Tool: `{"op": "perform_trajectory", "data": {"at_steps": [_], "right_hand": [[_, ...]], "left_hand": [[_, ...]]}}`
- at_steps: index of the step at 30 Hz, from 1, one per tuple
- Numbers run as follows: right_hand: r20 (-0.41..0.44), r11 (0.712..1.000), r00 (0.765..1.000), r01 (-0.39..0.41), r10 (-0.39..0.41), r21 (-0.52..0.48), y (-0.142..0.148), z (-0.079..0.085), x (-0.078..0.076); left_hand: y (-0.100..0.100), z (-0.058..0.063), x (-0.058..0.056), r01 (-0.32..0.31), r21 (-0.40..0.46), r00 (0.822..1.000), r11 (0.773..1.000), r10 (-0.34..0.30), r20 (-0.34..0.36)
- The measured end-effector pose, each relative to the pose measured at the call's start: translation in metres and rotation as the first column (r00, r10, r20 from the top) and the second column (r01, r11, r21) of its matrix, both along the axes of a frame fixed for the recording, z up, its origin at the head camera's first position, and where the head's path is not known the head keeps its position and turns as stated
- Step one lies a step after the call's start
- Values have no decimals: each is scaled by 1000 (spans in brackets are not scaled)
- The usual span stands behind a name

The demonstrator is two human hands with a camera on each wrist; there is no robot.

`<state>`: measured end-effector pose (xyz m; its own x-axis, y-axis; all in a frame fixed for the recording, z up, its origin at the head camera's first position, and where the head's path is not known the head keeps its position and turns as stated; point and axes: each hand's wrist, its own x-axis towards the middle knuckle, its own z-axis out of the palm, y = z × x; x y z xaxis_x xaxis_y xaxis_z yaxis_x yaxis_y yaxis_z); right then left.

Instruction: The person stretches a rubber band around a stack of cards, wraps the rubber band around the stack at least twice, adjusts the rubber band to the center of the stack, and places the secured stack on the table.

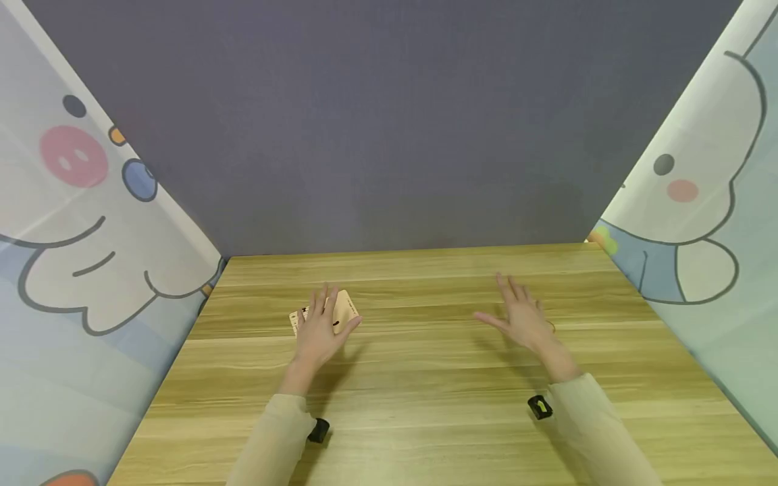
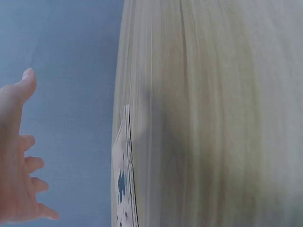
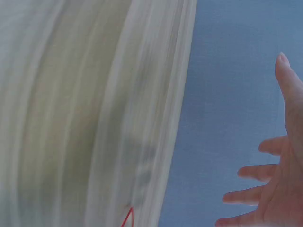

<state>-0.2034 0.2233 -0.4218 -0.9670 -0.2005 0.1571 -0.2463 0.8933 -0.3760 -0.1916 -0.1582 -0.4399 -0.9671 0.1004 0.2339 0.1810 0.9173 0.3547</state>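
Both hands open-fingered above worktop (image 1: 425,378): left hand (image 1: 318,331) over small card stack (image 1: 346,307) lying beneath its fingertips, right hand (image 1: 524,318) well apart, holding nothing; best lowered squarely for an even grip.

Wooden table (image 1: 425,378) in front of me, light wood-grain planks running left to right, far edge at 12 o'clock butting a grey-blue wall panel. One thing lies on it: a small flat tan card (image 1: 346,309) with dark printed marks, at about 11 o'clock, left of centre, toward the far half. It sits at a slant to the planks. My left wrist view shows the card (image 2: 124,189) edge-on, flat against the table (image 2: 213,118), dark blue print on its face. Right wrist view shows blurred table (image 3: 71,118) surface only.
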Motion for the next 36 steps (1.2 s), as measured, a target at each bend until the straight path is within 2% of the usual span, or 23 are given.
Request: {"op": "perform_trajectory", "data": {"at_steps": [8,12,15,19,21,25,27,31,36], "right_hand": [[-74,995,997,1,-8,-101,18,-6,7],[-65,983,998,0,-12,-181,30,-8,10],[-38,972,999,11,-21,-236,39,-11,13],[-11,957,999,29,-33,-288,51,-15,17],[-9,949,999,30,-35,-314,57,-17,18],[21,931,999,52,-47,-362,68,-19,22],[49,924,997,76,-63,-375,73,-20,24],[120,915,988,136,-97,-380,83,-22,27],[159,916,981,160,-107,-368,90,-22,29]], "left_hand": [[-18,-8,9,-27,102,997,994,34,-68],[-27,-13,13,-26,169,991,985,48,-125],[-32,-15,16,-40,237,992,971,68,-109],[-39,-18,19,-72,340,993,938,97,-59],[-42,-19,19,-72,376,993,924,103,-64],[-49,-21,19,-57,403,991,913,101,-89],[-51,-21,19,-66,405,991,912,106,-78],[-54,-20,19,-114,408,991,906,133,-17],[-54,-19,16,-188,417,982,889,170,80]]}}
